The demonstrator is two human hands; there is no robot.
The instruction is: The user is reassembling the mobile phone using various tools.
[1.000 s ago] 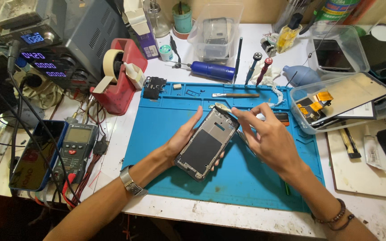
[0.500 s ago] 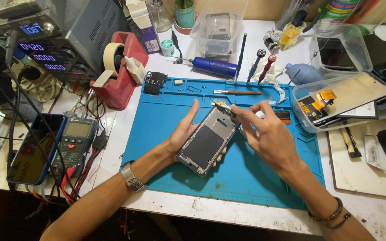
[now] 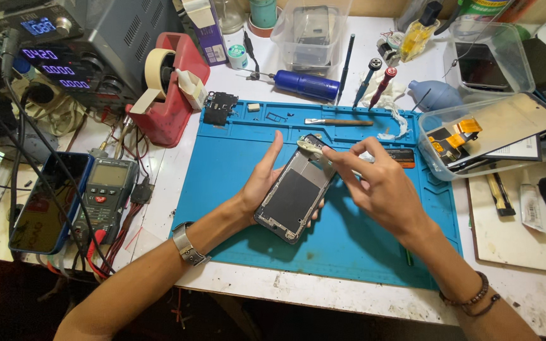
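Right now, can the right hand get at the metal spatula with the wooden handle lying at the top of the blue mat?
Probably yes. The right hand is busy at the top of the opened phone, but the spatula lies just beyond it on the blue mat, with nothing between them.

A white, stained tabletop [image 3: 349, 297] carries a blue work mat [image 3: 361, 252]; dark floor shows below its front edge, under even light.

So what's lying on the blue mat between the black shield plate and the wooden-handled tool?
In the head view, a small white block and a thin metal tray lie between the black shield plate and the wooden-handled tool.
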